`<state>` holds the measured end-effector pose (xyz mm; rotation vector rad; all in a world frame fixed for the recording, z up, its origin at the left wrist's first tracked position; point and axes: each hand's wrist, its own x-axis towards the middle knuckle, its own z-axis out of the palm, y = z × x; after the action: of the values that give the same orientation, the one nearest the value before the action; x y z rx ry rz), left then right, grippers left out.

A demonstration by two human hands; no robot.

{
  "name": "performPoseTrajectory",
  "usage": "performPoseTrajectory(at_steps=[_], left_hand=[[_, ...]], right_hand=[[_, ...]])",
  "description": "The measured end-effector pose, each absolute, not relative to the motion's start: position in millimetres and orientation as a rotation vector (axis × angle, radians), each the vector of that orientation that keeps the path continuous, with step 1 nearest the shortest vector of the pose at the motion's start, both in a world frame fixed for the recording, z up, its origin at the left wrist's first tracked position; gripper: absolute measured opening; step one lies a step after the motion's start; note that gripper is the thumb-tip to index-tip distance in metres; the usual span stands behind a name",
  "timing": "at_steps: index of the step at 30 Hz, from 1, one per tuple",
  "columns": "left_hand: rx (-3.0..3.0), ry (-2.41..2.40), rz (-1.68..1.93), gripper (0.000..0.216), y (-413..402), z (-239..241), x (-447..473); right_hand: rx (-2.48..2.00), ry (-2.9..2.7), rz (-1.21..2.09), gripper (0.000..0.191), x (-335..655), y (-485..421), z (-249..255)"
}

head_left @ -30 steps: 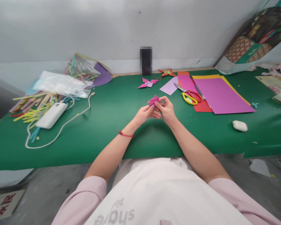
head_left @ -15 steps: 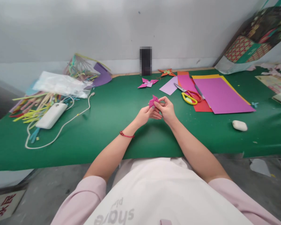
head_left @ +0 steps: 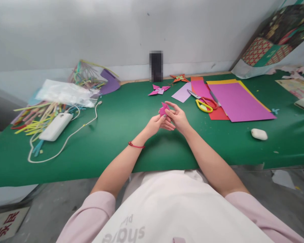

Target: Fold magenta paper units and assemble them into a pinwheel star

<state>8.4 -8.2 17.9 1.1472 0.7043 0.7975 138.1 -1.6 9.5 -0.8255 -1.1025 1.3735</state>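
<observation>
A small folded magenta paper piece (head_left: 164, 109) is held just above the green table (head_left: 121, 128), in the middle. My left hand (head_left: 155, 124) pinches it from below and the left. My right hand (head_left: 177, 117) grips it from the right, with the upper fingers lifted slightly over it. A red string sits on my left wrist. A finished pink paper pinwheel (head_left: 158, 90) lies on the table just beyond my hands, and an orange one (head_left: 179, 78) lies further back.
Yellow-handled scissors (head_left: 204, 102) rest on a stack of coloured paper sheets (head_left: 239, 103) at right. A white oval case (head_left: 259, 134) lies near the front right. At left are a white power bank (head_left: 55, 126) with cable, coloured strips and a plastic bag (head_left: 64, 92). A dark phone (head_left: 156, 65) leans on the wall.
The magenta piece has turned a little in my fingers, and my right hand's upper fingers have lifted slightly. The camera has shifted a bit.
</observation>
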Motion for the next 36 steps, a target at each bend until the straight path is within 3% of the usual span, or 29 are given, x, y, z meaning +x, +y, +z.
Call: performPoseTrajectory(at_steps=[5,13,22,36], left_hand=[[1.132,0.605,0.75,0.036,-8,20,3],[1.087,0.563,0.713,0.034,-8,22,1],[1.092,0.572,0.708,0.035,-5,12,2],[1.115,0.64,0.728,0.039,-2,6,7]], right_hand=[[-0.729,-1.124,1.717,0.051,136,-10,20],[-0.756,-1.22,1.875,0.067,137,-13,23],[-0.698,-1.203,1.72,0.05,137,-12,20],[-0.97,-1.311,1.494,0.06,136,-8,14]])
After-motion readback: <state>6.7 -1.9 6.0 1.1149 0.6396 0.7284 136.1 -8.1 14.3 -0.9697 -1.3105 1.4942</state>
